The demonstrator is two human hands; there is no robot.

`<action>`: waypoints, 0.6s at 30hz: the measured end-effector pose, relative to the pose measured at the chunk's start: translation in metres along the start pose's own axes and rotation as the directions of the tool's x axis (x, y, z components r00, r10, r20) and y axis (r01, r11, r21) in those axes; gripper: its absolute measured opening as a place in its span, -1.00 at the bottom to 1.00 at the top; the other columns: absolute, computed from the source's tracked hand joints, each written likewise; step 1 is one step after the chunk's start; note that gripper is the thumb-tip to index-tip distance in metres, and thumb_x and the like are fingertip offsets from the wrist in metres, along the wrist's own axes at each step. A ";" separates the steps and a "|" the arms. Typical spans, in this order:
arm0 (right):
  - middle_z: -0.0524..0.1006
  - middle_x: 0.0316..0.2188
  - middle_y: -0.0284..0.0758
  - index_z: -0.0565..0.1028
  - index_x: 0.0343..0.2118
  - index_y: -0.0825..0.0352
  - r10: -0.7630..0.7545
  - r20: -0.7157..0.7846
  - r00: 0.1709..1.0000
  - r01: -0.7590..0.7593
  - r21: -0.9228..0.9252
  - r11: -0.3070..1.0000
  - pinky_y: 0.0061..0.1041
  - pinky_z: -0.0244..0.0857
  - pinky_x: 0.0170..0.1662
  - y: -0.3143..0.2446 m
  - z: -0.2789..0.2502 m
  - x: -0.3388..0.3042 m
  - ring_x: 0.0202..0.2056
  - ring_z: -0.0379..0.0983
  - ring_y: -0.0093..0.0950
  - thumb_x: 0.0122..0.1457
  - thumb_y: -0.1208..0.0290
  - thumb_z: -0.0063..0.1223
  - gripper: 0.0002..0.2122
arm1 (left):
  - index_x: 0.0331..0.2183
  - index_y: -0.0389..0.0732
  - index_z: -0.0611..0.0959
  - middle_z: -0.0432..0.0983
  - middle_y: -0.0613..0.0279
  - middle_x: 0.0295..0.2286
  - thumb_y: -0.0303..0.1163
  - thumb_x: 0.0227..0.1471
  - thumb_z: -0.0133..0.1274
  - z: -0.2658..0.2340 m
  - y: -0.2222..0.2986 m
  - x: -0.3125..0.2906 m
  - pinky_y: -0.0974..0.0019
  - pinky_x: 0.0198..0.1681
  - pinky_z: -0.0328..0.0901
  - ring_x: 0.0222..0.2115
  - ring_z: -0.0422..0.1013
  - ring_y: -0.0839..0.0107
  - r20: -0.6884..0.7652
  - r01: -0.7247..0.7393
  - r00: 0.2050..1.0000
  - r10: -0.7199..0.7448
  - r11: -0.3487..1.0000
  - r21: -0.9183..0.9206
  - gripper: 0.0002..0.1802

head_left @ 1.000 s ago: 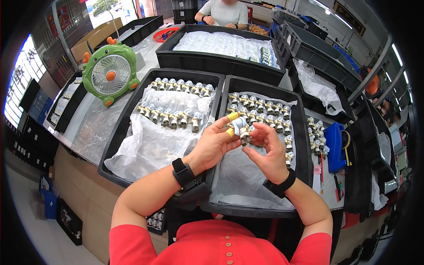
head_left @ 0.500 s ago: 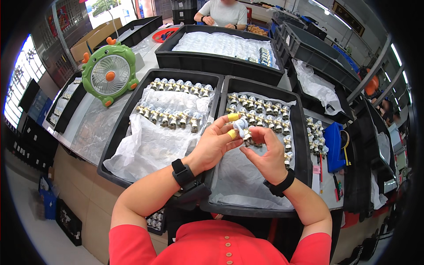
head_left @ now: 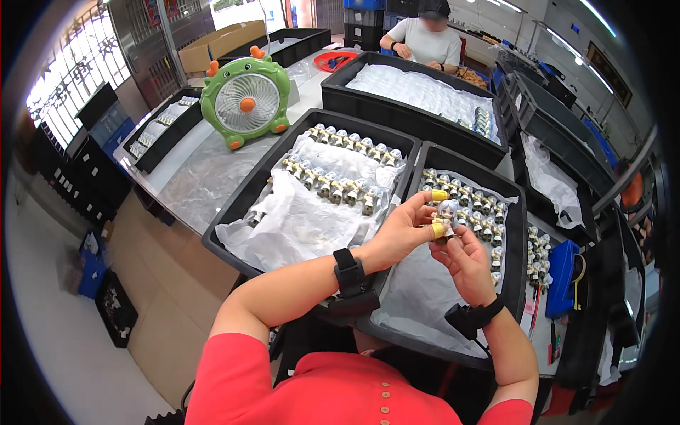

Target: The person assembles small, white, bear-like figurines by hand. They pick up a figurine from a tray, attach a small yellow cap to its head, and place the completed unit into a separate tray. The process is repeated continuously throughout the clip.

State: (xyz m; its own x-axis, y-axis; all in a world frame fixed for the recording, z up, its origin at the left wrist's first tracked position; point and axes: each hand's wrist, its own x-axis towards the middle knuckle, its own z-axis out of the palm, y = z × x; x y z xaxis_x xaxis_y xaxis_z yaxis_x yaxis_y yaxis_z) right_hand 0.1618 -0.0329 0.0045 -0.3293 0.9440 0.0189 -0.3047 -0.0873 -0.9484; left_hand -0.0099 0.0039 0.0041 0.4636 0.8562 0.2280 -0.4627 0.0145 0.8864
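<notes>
A small painted figurine, with a pale blue-grey top and a cream and gold body, is held up between my two hands. My left hand pinches it from the left, with yellow covers on the thumb and a finger. From below and the right, my right hand has its fingertips at the figurine's lower part. Beneath them lies a black tray lined with white paper, with rows of like figurines along its far and right sides. A second black tray on the left holds two rows of them, with crumpled paper in front.
A green animal-shaped fan stands at the back left. Behind the trays is a larger black crate, with a co-worker seated beyond it. More figurines and a blue box are on the right.
The view has swung left, so the trays and fan appear further right. My hands still hold the figurine, which is more upright, and my right fingers have closed in around its lower part.
</notes>
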 end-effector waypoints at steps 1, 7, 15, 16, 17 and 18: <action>0.42 -0.13 -0.30 0.24 -0.03 0.40 0.016 0.020 1.000 -0.017 0.018 1.000 -0.50 0.26 -0.02 0.000 -0.002 0.000 -0.12 0.39 -0.51 0.21 0.45 -0.14 -0.71 | 0.05 -0.17 0.29 0.45 0.24 -0.23 -0.51 0.00 0.04 0.001 0.000 0.001 0.39 -0.12 0.27 -0.21 0.37 0.52 -0.002 0.007 1.000 -0.007 1.000 0.009 -0.46; 0.41 -0.11 -0.30 0.20 0.04 0.40 0.073 0.049 0.996 -0.072 -0.016 0.997 -0.48 0.23 0.01 -0.003 -0.005 0.001 -0.12 0.39 -0.51 0.22 0.43 -0.17 -0.66 | 0.05 -0.18 0.27 0.45 0.23 -0.24 -0.52 0.00 0.05 0.002 0.000 -0.001 0.40 -0.12 0.27 -0.21 0.37 0.52 -0.024 0.027 0.999 -0.025 0.998 0.052 -0.44; 0.48 -0.18 -0.29 0.30 -0.02 0.35 0.053 -0.049 0.997 -0.063 -0.214 0.975 -0.59 0.24 -0.09 -0.005 -0.012 0.003 -0.16 0.40 -0.56 0.19 0.33 -0.07 -0.67 | 0.03 -0.24 0.29 0.45 0.25 -0.27 -0.54 -0.01 0.01 -0.003 0.005 0.006 0.46 -0.15 0.26 -0.25 0.38 0.56 -0.128 0.001 0.992 0.008 0.998 0.069 -0.48; 0.48 -0.18 -0.29 0.30 -0.02 0.34 0.049 -0.072 0.996 -0.064 -0.222 0.973 -0.60 0.23 -0.10 -0.004 -0.017 0.003 -0.18 0.40 -0.57 0.18 0.32 -0.06 -0.66 | 0.02 -0.26 0.29 0.46 0.26 -0.30 -0.54 -0.01 0.01 -0.007 0.008 0.010 0.49 -0.18 0.24 -0.30 0.38 0.57 -0.165 0.027 0.986 -0.007 0.993 0.113 -0.48; 0.49 -0.18 -0.30 0.31 -0.02 0.33 0.050 -0.089 0.995 -0.070 -0.233 0.970 -0.62 0.23 -0.12 -0.004 -0.019 0.003 -0.19 0.40 -0.58 0.18 0.31 -0.05 -0.66 | 0.03 -0.25 0.30 0.47 0.28 -0.34 -0.55 -0.02 0.01 -0.019 0.011 0.013 0.51 -0.23 0.24 -0.35 0.38 0.60 -0.177 0.047 0.984 -0.015 0.983 0.177 -0.47; 0.50 -0.21 -0.31 0.32 -0.04 0.33 0.046 -0.094 0.995 -0.067 -0.237 0.969 -0.62 0.23 -0.13 -0.005 -0.018 0.004 -0.21 0.39 -0.59 0.17 0.31 -0.03 -0.66 | 0.03 -0.24 0.30 0.48 0.28 -0.35 -0.56 -0.03 0.00 -0.034 0.018 0.013 0.52 -0.25 0.24 -0.36 0.38 0.60 -0.212 0.114 0.975 -0.059 0.959 0.260 -0.47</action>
State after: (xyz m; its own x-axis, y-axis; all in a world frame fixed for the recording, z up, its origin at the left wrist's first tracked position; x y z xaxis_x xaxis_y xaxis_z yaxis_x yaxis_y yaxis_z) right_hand 0.1778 -0.0227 0.0038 -0.2576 0.9647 -0.0545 -0.0612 -0.0725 -0.9955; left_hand -0.0378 0.0329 0.0096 0.3190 0.9439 0.0848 -0.1946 -0.0223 0.9806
